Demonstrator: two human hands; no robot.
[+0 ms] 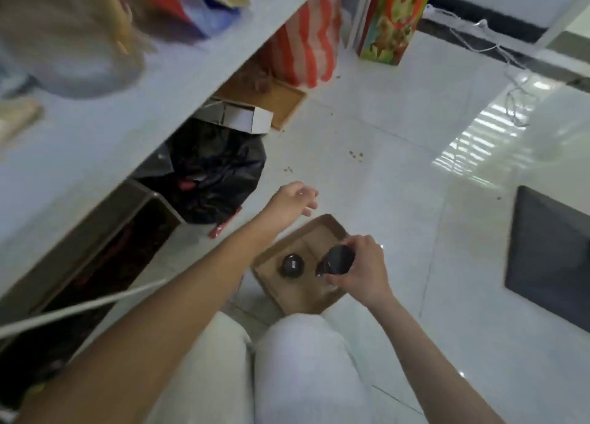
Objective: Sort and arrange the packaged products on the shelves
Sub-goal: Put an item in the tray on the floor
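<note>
Person crouched beside a white shelf [134, 110], over a tray on the tiled floor [383, 155].
A black plastic bag [217, 168] sits under the shelf. On the floor lies a cardboard tray [329, 220]. The left hand [292, 198] hangs released, fingers loose. The right hand [360, 267] grasps a dark jar [336, 259] above the tray; a second jar [292, 265] stands inside.

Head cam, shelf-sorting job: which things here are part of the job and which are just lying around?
In the job:
dark package, gripped by right hand
second dark round package in cardboard tray
left hand, holding nothing
white shelf

Lying about:
black plastic bag
striped bag
colourful gift bag
white box
</note>
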